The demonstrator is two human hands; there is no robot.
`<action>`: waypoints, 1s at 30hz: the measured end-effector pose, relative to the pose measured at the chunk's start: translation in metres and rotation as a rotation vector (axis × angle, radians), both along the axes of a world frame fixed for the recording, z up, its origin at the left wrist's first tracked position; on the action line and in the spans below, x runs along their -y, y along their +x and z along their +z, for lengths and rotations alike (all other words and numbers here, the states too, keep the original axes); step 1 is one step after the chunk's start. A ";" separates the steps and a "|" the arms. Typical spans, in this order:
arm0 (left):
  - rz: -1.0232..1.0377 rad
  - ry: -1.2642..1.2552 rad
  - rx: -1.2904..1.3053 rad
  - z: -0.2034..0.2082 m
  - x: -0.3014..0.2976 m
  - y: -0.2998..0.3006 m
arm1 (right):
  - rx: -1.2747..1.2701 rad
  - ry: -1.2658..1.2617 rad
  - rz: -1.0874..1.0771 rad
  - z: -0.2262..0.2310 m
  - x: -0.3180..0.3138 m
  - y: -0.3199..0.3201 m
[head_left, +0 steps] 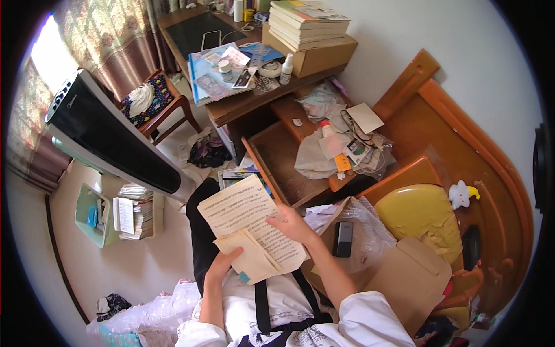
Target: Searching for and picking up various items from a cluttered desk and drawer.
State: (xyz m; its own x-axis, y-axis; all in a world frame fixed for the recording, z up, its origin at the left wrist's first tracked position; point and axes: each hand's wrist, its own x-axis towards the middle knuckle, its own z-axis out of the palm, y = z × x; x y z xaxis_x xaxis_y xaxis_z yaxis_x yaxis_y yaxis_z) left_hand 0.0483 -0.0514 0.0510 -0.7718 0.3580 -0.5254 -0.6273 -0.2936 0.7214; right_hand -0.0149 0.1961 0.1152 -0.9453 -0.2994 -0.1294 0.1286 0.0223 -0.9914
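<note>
Over my lap I hold aged, cream-coloured papers in both hands. My left hand (224, 264) grips the lower left of a small booklet or folded sheets (252, 254), its thumb on top; a teal tab sticks out at the bottom corner. Beneath and beyond it lies a larger handwritten sheet (238, 202), its lines of writing facing up. My right hand (292, 224) pinches that sheet's right edge, thumb on the page, other fingers hidden behind. Whether the sheet is one leaf or several, I cannot tell.
An open drawer (272, 168) juts from the desk ahead, with a bag of clutter (324, 153) at its right. Right of me lie a black phone (343, 239), cardboard (404, 283) and a yellow cushion (419, 217). A tower fan (115, 130) and paper-filled bin (136, 211) stand left.
</note>
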 end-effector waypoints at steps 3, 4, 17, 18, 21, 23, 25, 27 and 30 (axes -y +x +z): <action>-0.063 -0.030 -0.036 0.000 -0.002 -0.002 | 0.018 -0.029 -0.025 0.006 -0.002 0.008; -0.032 -0.037 -0.023 -0.002 -0.003 -0.002 | -0.005 -0.037 -0.033 -0.002 -0.004 0.008; -0.304 -0.170 -0.075 0.021 -0.017 -0.017 | -0.058 0.203 -0.060 -0.003 -0.005 0.019; -0.259 -0.177 -0.066 0.021 -0.019 -0.016 | -0.046 0.317 -0.031 -0.001 -0.005 0.017; -0.159 -0.179 -0.068 0.023 -0.021 -0.014 | -0.006 -0.096 -0.192 -0.016 -0.022 0.018; -0.100 -0.177 -0.072 0.019 -0.017 -0.010 | 0.057 -0.206 -0.168 -0.019 -0.031 0.020; -0.040 -0.185 -0.039 0.007 -0.014 -0.009 | 0.077 -0.094 -0.004 -0.017 -0.038 0.027; -0.010 -0.172 -0.041 0.002 -0.014 -0.006 | 0.094 -0.132 -0.017 -0.028 -0.033 0.039; 0.009 -0.169 -0.021 0.007 -0.018 -0.009 | 0.111 -0.131 -0.036 -0.041 -0.029 0.054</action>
State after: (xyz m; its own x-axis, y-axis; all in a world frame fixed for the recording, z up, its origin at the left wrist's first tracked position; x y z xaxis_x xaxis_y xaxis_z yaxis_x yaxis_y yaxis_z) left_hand 0.0396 -0.0339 0.0584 -0.7861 0.2591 -0.5612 -0.6093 -0.1723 0.7740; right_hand 0.0394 0.2251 0.0740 -0.9377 -0.2872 -0.1955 0.2357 -0.1124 -0.9653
